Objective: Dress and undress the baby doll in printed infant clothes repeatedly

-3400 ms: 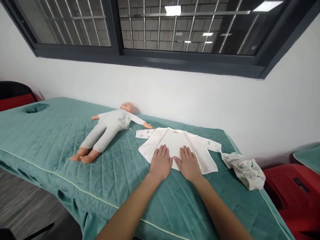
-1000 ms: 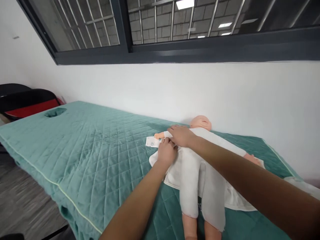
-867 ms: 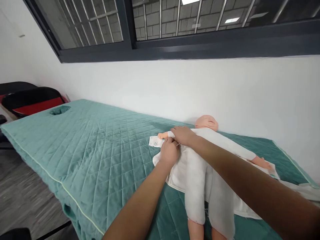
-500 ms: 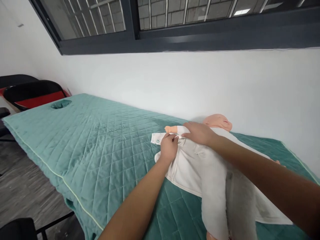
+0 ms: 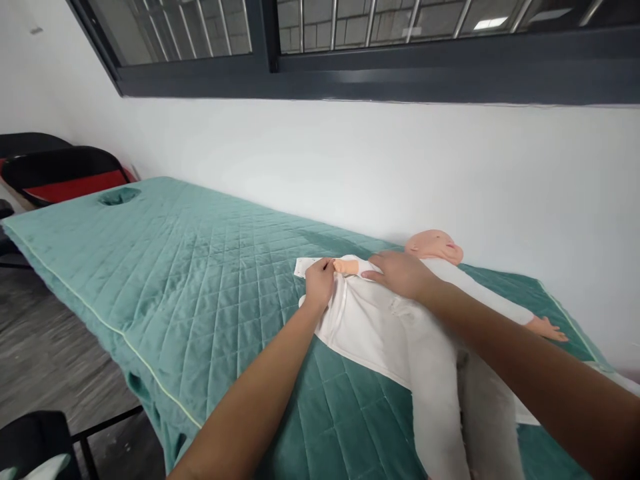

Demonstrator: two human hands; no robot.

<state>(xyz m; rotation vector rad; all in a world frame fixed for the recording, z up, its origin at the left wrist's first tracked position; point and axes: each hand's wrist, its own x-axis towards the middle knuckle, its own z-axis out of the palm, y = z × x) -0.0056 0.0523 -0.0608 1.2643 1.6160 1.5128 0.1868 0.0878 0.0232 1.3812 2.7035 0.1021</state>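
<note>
A baby doll (image 5: 435, 380) with a white cloth body lies on its back, its head towards the wall. Beneath it is spread a white baby garment (image 5: 363, 333), whose sleeve end with a small print sticks out beyond the doll's hand. My left hand (image 5: 320, 283) is closed in a pinch on the garment's edge, right beside the doll's small hand. Across the doll's upper arm my right hand (image 5: 403, 273) is closed, thumb below and fingers above. The other doll arm stretches out to the right, and my right forearm hides part of the torso.
A green quilted cover (image 5: 200, 287) lies over the bed, with a hole (image 5: 119, 196) near its far left end. A white wall and a barred window (image 5: 350, 33) run behind. Black and red chairs (image 5: 70, 173) stand at the left; another black chair (image 5: 40, 440) is at lower left.
My left hand has moved slightly left and up, drawing the garment's edge along. The doll's hand now lies over the cloth next to my fingers. My right hand stays on the doll's arm.
</note>
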